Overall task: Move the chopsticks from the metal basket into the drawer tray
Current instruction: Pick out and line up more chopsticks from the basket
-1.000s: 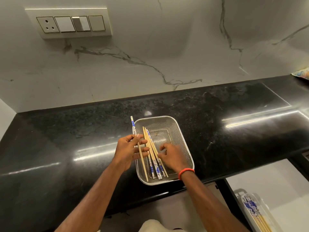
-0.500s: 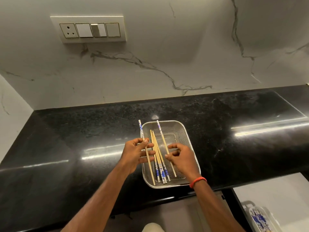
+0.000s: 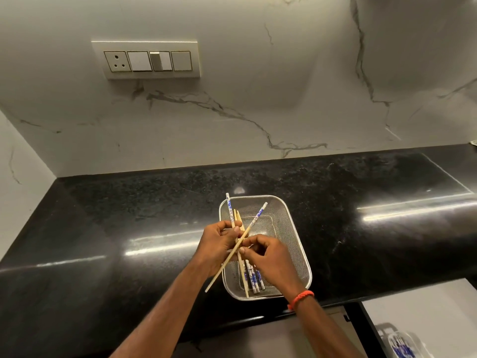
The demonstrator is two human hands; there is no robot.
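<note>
View: head camera, looking down over both forearms.
Hands: two, both over the near left part of the basket, close together.
Left hand [image 3: 219, 244]: fingers curled round a bundle of chopsticks [image 3: 254, 279], gripping it about mid-length.
Right hand [image 3: 271, 259]: thumb and fingertips pinch one single chopstick [image 3: 221, 269]; the other fingers are bent.
Metal basket [image 3: 296, 228]: one, rectangular mesh, standing on the desk [image 3: 129, 228] near its front edge.
Chopsticks in the bundle: at least four. One blue-and-white top and two plain tips stick out beyond the left hand. One plain end and about three patterned ends lie low inside the basket. The exact count is hidden by the hands.
Single chopstick: one, tilted across the bundle. Its patterned end is over the basket's middle and its plain end pokes out past the left rim, above the left forearm.
Drawer tray [image 3: 402, 344]: one, bottom right, below the desk's edge. It holds blue-patterned chopsticks, too blurred to count.
Wristband [image 3: 300, 298]: one, orange-red, on the right wrist.
Switch panel [image 3: 147, 59]: one, on the marble wall [image 3: 284, 86], with one three-pin socket and three plates.
</note>
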